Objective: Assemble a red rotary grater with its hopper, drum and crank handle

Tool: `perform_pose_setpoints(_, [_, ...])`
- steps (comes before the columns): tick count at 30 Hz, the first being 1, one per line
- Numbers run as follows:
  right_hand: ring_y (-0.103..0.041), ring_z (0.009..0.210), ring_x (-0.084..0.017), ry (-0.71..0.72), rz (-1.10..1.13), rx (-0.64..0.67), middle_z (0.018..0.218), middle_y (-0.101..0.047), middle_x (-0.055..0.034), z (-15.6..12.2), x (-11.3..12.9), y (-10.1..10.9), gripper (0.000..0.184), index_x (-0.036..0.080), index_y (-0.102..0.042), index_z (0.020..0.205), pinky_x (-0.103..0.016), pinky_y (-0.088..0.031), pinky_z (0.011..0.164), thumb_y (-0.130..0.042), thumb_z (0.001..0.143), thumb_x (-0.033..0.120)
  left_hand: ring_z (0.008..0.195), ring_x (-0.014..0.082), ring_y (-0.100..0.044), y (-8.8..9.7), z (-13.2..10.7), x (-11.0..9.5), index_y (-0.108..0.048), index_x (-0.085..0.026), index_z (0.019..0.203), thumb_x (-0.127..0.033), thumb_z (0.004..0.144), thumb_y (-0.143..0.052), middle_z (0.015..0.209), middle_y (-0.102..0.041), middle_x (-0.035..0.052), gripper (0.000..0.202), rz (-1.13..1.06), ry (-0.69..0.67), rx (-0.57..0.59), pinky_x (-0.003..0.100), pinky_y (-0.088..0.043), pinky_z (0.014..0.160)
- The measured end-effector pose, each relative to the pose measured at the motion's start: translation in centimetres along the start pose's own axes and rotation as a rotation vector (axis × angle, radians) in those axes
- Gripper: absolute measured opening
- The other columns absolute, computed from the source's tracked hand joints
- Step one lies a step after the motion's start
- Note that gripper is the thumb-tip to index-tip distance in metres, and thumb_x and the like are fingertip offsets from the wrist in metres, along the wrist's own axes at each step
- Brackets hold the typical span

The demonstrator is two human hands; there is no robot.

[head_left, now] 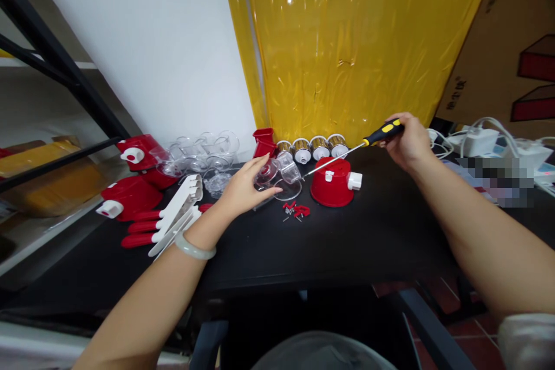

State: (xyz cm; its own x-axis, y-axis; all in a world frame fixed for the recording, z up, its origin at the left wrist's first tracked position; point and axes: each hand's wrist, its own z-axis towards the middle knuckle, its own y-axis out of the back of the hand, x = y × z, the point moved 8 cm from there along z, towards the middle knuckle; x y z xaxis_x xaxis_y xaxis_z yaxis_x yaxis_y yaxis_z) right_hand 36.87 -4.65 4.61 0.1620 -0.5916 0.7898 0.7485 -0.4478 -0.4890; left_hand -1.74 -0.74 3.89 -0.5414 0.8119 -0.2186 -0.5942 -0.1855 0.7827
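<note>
My left hand [245, 188] rests on a clear plastic part [280, 176] on the black table [347, 237], fingers curled round its near side. My right hand [407, 141] is closed round the black and yellow handle of a screwdriver [347, 153]. The metal shaft points left and down, its tip at the clear part. A red round base [333, 182] with a white knob stands just right of the clear part. Small red clips and screws [295, 210] lie in front of them.
Red housings [130, 196], red and white handles [173, 217] and clear plastic hoppers [203, 153] lie at the left. Several metal drum blades [310, 147] and a red cup [263, 141] line the back by a yellow sheet. Power strips and cables [485, 141] sit right.
</note>
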Motion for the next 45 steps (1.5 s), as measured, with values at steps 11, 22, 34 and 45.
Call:
perform_pose_setpoints(11, [-0.051, 0.049, -0.014, 0.020, 0.108, 0.191, 0.061, -0.049, -0.0003, -1.4, 0.3, -2.3, 0.011, 0.020, -0.055, 0.070, -0.025, -0.043, 0.036, -0.047, 0.071, 0.027, 0.139, 0.0290, -0.042, -0.6, -0.2, -0.3, -0.036, -0.021, 0.149, -0.060, 0.082, -0.061, 0.152, -0.042, 0.0131, 0.082, 0.065, 0.056, 0.029, 0.047, -0.039, 0.113])
perform_pose_setpoints(22, [-0.051, 0.052, -0.014, 0.027, 0.158, 0.214, 0.058, -0.050, -0.0017, -2.0, 0.4, -2.7, 0.016, 0.020, -0.059, 0.067, -0.024, -0.043, 0.042, -0.045, 0.072, 0.025, 0.138, 0.0295, -0.043, -0.7, -0.3, -0.9, -0.031, -0.024, 0.151, -0.056, 0.087, -0.057, 0.155, -0.039, 0.0105, 0.076, 0.091, 0.024, 0.046, 0.047, -0.042, 0.110])
perform_pose_setpoints(34, [-0.050, 0.050, -0.015, 0.063, 0.108, 0.205, 0.060, -0.049, -0.0020, -1.8, 0.4, -2.6, 0.015, 0.020, -0.057, 0.069, -0.024, -0.043, 0.037, -0.042, 0.073, 0.024, 0.097, 0.0215, -0.060, 1.9, -1.6, -8.0, -0.074, -0.024, 0.099, -0.052, 0.079, -0.070, 0.100, -0.072, 0.0062, 0.035, -0.109, -0.380, -0.236, 0.042, -0.045, 0.090])
perform_pose_setpoints(45, [-0.049, 0.050, -0.015, 0.087, 0.078, 0.229, 0.060, -0.048, -0.0013, -2.2, 0.2, -2.9, 0.014, 0.020, -0.058, 0.070, -0.024, -0.043, 0.036, -0.044, 0.071, 0.023, 0.089, 0.0187, -0.063, 1.3, -1.6, -7.7, -0.074, -0.023, 0.082, -0.030, 0.077, -0.077, 0.086, -0.074, 0.0029, 0.009, -0.168, -0.358, -0.264, 0.039, -0.050, 0.085])
